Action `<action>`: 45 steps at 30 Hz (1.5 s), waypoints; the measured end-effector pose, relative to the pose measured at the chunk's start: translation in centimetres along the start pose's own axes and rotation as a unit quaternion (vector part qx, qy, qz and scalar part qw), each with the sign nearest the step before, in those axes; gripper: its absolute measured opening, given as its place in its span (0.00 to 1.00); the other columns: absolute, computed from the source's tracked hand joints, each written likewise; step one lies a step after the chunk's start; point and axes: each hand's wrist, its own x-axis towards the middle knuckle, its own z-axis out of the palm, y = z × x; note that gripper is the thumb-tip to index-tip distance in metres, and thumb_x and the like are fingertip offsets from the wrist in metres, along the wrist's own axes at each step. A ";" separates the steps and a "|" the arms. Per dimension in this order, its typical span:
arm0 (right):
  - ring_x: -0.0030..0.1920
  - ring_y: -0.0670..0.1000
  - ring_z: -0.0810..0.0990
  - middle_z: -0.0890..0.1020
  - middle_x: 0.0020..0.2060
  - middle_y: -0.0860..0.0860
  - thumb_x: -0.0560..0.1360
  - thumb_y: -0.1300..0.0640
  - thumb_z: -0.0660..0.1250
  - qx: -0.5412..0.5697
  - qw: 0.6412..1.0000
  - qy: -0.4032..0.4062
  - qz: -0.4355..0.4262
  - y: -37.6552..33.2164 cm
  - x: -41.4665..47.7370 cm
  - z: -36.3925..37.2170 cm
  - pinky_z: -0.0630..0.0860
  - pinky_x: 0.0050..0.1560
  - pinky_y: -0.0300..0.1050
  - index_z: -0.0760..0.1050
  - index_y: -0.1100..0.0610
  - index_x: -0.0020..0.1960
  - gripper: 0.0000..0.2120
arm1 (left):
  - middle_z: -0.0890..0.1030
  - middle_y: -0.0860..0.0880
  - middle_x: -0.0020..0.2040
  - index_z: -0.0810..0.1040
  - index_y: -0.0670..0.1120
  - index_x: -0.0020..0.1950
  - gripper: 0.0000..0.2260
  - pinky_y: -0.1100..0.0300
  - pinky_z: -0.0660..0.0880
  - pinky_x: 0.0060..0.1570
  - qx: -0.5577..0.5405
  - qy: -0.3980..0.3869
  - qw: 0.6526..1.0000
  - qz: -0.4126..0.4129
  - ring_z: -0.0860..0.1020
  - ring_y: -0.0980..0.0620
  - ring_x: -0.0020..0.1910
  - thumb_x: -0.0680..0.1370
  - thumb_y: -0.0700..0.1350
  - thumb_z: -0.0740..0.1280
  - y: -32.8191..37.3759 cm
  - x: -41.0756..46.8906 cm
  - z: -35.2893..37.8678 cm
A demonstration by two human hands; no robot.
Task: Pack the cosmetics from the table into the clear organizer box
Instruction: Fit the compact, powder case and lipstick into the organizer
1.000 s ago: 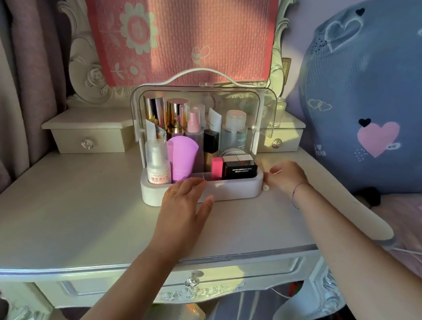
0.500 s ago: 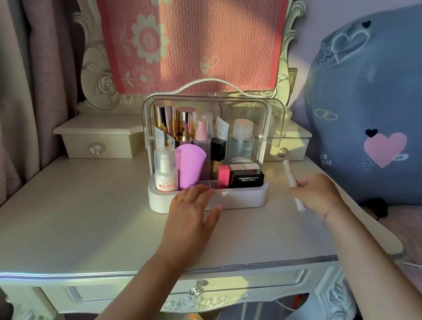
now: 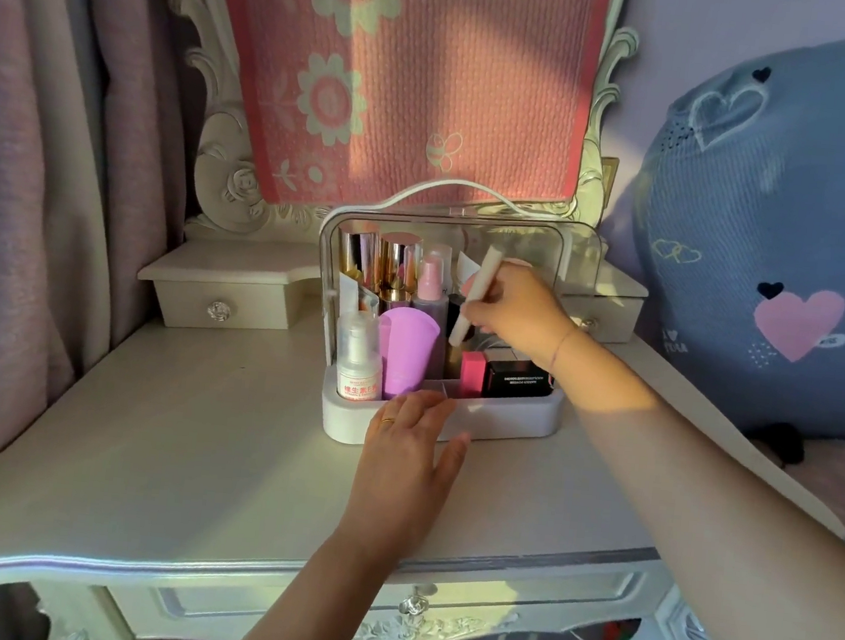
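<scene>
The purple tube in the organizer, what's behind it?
Behind the purple tube stand a pink-capped pump bottle and gold-and-silver lipstick tubes. Their lower parts are covered by the tube and the clear bottle beside it.

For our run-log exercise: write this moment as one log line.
right hand: holds white stick over organizer box | left hand: open, at box front | table: bare

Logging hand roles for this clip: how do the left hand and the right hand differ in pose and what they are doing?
The left hand lies flat and open, fingers against the front of the organizer box; the right hand is raised over the box's compartments. The left hand holds nothing, while the right hand grips a white stick-shaped cosmetic, tilted, lower end pointing into the box. The left hand wears a ring; the right hand shows a thin wrist bracelet. Both are bare.
</scene>
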 end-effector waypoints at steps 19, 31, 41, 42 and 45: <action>0.44 0.49 0.75 0.80 0.44 0.55 0.73 0.59 0.69 0.019 0.995 0.094 -0.019 2.0 -0.9 1.7 0.69 0.42 0.38 0.72 0.59 0.57 0.15 | 0.78 0.51 0.57 0.77 0.49 0.60 0.12 0.56 0.73 0.54 -0.113 0.113 0.986 -0.048 0.75 0.51 0.56 0.78 0.45 0.63 0.4 -0.4 -1.1; 0.44 0.51 0.78 0.81 0.42 0.52 0.73 0.60 0.68 0.008 0.996 0.089 -0.002 2.8 -1.0 1.4 0.76 0.50 0.47 0.75 0.60 0.58 0.14 | 0.79 0.52 0.54 0.76 0.53 0.56 0.09 0.55 0.73 0.54 -0.208 0.196 0.950 -0.124 0.75 0.53 0.55 0.77 0.42 0.63 -0.1 -1.1 -2.0; 0.43 0.54 0.80 0.85 0.45 0.60 0.74 0.61 0.68 -0.033 0.997 0.062 -0.015 1.6 0.9 1.7 0.77 0.51 0.45 0.81 0.62 0.48 0.06 | 0.79 0.52 0.53 0.77 0.51 0.54 0.08 0.60 0.71 0.54 -0.201 0.188 0.953 -0.129 0.75 0.53 0.55 0.77 0.42 0.63 -0.3 -0.7 -1.8; 0.44 0.56 0.81 0.85 0.45 0.61 0.74 0.61 0.68 -0.037 0.998 0.058 -0.014 1.7 0.9 1.7 0.77 0.52 0.46 0.81 0.62 0.48 0.07 | 0.79 0.53 0.53 0.78 0.51 0.54 0.08 0.59 0.71 0.54 -0.198 0.191 0.953 -0.129 0.75 0.53 0.55 0.77 0.42 0.63 -0.3 -0.7 -1.8; 0.47 0.59 0.82 0.84 0.46 0.61 0.73 0.61 0.69 -0.033 0.998 0.059 -0.004 1.9 0.8 1.8 0.77 0.50 0.45 0.81 0.64 0.51 0.09 | 0.78 0.53 0.52 0.78 0.50 0.54 0.08 0.55 0.73 0.54 -0.189 0.196 0.954 -0.126 0.75 0.53 0.54 0.77 0.42 0.62 -0.3 -0.6 -1.8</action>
